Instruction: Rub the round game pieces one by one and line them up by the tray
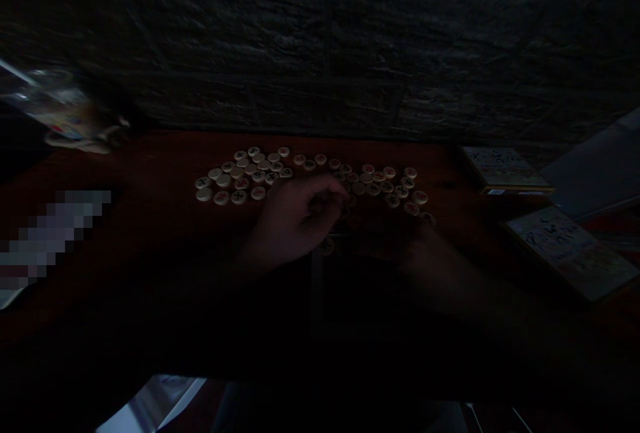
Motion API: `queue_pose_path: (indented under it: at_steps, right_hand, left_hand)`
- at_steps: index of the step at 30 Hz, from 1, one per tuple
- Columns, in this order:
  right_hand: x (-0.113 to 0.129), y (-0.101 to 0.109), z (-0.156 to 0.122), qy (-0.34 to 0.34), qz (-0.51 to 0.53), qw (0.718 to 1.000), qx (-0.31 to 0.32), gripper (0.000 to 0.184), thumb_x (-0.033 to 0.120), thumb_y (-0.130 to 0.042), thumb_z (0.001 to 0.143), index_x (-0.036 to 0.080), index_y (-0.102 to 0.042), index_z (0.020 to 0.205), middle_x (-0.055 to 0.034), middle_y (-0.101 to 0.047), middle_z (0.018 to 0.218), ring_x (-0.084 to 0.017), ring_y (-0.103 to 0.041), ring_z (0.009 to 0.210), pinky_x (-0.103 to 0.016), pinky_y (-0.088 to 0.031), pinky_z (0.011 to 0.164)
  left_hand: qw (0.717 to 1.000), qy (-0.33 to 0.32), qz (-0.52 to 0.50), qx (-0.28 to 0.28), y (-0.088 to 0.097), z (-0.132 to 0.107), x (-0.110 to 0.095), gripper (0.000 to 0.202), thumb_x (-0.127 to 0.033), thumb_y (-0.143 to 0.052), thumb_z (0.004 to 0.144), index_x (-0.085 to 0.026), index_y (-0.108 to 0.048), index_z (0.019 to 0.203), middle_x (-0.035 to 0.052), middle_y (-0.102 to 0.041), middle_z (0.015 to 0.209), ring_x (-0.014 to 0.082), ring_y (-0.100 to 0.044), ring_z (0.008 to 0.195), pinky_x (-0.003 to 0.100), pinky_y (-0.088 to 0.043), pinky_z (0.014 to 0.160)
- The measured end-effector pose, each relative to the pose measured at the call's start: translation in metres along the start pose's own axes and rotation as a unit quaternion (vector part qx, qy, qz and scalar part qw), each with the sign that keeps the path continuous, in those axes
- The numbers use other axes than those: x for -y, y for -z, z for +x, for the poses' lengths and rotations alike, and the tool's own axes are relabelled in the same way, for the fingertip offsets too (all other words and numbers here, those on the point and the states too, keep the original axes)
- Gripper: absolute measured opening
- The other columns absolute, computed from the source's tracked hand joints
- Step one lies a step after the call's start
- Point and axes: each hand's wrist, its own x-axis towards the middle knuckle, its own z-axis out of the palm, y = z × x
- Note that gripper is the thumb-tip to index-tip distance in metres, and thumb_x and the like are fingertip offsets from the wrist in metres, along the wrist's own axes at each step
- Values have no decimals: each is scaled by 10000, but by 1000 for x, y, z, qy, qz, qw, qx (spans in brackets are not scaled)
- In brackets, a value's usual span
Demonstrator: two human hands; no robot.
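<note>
Several round pale game discs [250, 173] with black or red marks lie spread on a dark reddish table [160, 220]. A second cluster of discs [390, 186] lies to the right. My left hand [295, 216] hovers at the middle of the spread, fingers curled together near the discs; what they pinch is too dark to make out. My right hand [425, 246] lies low beside the right cluster, deep in shadow, its fingers not readable. One disc [327, 245] shows just under my left hand.
The scene is very dim. A stone-textured wall [320, 53] backs the table. Two flat printed boxes sit at the right, a far box [503, 168] and a near box [570, 250]. A clear wrapped item [65, 113] lies at the left. A blurred pale object [50, 240] sits on the left edge.
</note>
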Motion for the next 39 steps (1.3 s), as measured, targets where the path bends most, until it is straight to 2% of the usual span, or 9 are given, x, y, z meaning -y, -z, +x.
queue_pose_path:
  at_steps: [4, 9, 12, 15, 19, 23, 28, 31, 39]
  right_hand:
    - [0, -1, 0, -8, 19, 1000, -2, 258, 63, -684, 866, 187, -808, 1055, -104, -789, 1167, -320, -737, 1116, -449, -606, 918]
    - [0, -2, 0, -9, 25, 1000, 8, 303, 36, -679, 849, 179, -804, 1085, -108, -792, 1147, -340, -747, 1092, -485, -617, 889]
    - [0, -2, 0, -5, 27, 1000, 1, 271, 62, -687, 858, 174, -803, 1077, -114, -787, 1161, -350, -734, 1124, -504, -609, 920]
    - [0, -2, -1, -10, 28, 1000, -9, 234, 102, -671, 900, 193, -797, 1075, -99, -777, 1204, -325, -721, 1161, -478, -598, 952]
    - [-1, -3, 0, -29, 31, 999, -28, 173, 130, -672, 911, 194, -793, 1018, -84, -797, 1103, -274, -746, 1067, -404, -604, 902]
    - [0, -1, 0, -12, 54, 997, -48, 165, 125, -654, 913, 192, -781, 995, -77, -794, 1077, -242, -745, 1012, -359, -588, 849]
    - [4, 0, -2, 19, 70, 997, -1, 130, 135, -665, 909, 204, -773, 931, -69, -769, 1003, -214, -717, 947, -337, -548, 808]
    - [5, 0, -1, 35, 79, 996, 15, 116, 140, -669, 918, 190, -771, 934, -68, -760, 995, -216, -703, 966, -345, -538, 848]
    - [4, -1, 0, 7, 57, 997, 43, 207, 122, -686, 904, 221, -781, 1058, -79, -755, 1113, -237, -695, 1091, -361, -547, 908]
  left_hand:
    - [1000, -5, 6, -1, 0, 0, -1, 184, -110, -575, 897, -182, -736, 947, -2, -783, 863, 140, -734, 765, 218, -542, 670]
    - [1000, 1, 7, 3, 1, 0, -2, 174, -123, -572, 906, -179, -733, 939, 5, -781, 855, 147, -734, 770, 234, -541, 679]
    - [1000, 0, 9, 3, 1, 0, -2, 174, -121, -577, 902, -177, -736, 944, 5, -781, 862, 143, -730, 764, 236, -538, 677]
    - [1000, -1, 5, -2, 1, 0, -2, 177, -111, -574, 896, -176, -735, 933, 0, -778, 844, 139, -729, 749, 233, -536, 664]
    - [1000, 0, 4, 2, 1, 0, -1, 182, -107, -571, 897, -180, -734, 930, -3, -774, 828, 141, -726, 736, 235, -538, 654]
    - [1000, -1, 5, 0, 1, 0, -1, 181, -114, -571, 909, -179, -739, 932, -1, -778, 844, 136, -725, 746, 227, -535, 663]
    - [1000, -9, 20, -6, 1, 1, -2, 173, -127, -579, 911, -179, -742, 939, 6, -787, 880, 148, -732, 784, 234, -544, 694]
    - [1000, -14, 22, -8, 1, 0, -1, 173, -130, -581, 917, -179, -744, 946, 4, -784, 873, 145, -732, 776, 231, -534, 684]
    - [1000, -12, 15, -3, 1, 1, -1, 169, -119, -587, 914, -176, -743, 944, 1, -783, 881, 135, -736, 796, 209, -534, 690]
